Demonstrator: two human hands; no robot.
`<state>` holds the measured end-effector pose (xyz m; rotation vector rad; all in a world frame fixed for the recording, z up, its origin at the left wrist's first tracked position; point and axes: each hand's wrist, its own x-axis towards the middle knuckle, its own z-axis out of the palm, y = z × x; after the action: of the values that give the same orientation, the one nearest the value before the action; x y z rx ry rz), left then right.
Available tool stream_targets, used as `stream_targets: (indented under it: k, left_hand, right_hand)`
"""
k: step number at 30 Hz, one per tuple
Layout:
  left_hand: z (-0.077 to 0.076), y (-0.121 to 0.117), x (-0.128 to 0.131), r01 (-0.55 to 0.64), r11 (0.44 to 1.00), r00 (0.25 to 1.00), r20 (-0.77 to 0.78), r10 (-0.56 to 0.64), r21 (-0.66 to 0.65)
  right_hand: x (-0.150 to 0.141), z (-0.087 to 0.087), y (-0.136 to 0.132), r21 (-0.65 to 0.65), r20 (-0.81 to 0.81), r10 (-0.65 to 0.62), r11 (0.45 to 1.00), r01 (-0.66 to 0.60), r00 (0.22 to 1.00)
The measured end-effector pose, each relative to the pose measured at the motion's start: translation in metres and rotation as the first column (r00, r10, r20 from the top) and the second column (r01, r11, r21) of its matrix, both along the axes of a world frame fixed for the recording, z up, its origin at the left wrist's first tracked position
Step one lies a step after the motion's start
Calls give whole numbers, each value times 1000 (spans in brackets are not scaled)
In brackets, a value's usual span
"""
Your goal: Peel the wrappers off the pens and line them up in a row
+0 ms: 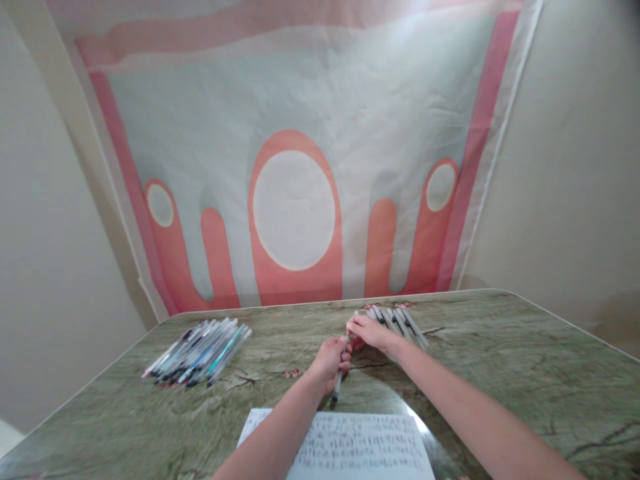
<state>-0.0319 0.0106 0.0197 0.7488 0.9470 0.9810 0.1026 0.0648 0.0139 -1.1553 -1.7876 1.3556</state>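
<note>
A slim pen with a dark end slants between my two hands, its dark end pointing down toward the paper. My left hand wraps its fingers round the barrel at the middle. At the pen's upper end, the fingers of my right hand pinch together on the tip. Just beyond my right hand lies a row of several clear pens with dark parts, partly hidden by that hand. The written sheet of paper lies below, crossed by my left forearm.
A pile of many pens, mostly clear with some blue and teal, lies on the left of the wood-patterned table. Behind the table's far edge hangs a pink and white printed cloth. Plain walls stand at both sides.
</note>
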Motion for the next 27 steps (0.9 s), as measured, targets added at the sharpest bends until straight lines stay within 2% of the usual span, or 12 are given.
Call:
stream_targets:
  k: [3,6,9,11,13,17,22,27]
  left_hand:
    - [0,-3,0,4,1000,1000,-14,-4,25]
    - [-2,-5,1,-8,999,1000,-25,8,38]
    - [-3,-4,0,0,999,999,-36,1,43]
    - [-4,-3,0,-1,999,999,-39,2,44]
    - [-5,-2,0,1,999,999,-39,1,48]
    - [-3,-3,1,8,998,999,-43,-6,55]
    - [-1,-5,1,10,998,999,-42,-7,61]
    - [0,-6,1,19,999,999,-45,-17,51]
  right_hand:
    - [5,3,4,96,61,-68,993,62,996]
    - [14,11,12,250,141,-175,959,136,974]
    - [23,15,19,430,227,-334,877,213,915]
    - [26,15,20,533,282,-418,817,221,864]
    - [26,12,19,607,338,-458,774,181,822]
    - [21,7,15,692,445,-468,721,39,763]
    - [18,8,15,742,506,-493,667,-67,707]
    - [19,6,16,763,521,-508,637,-109,686]
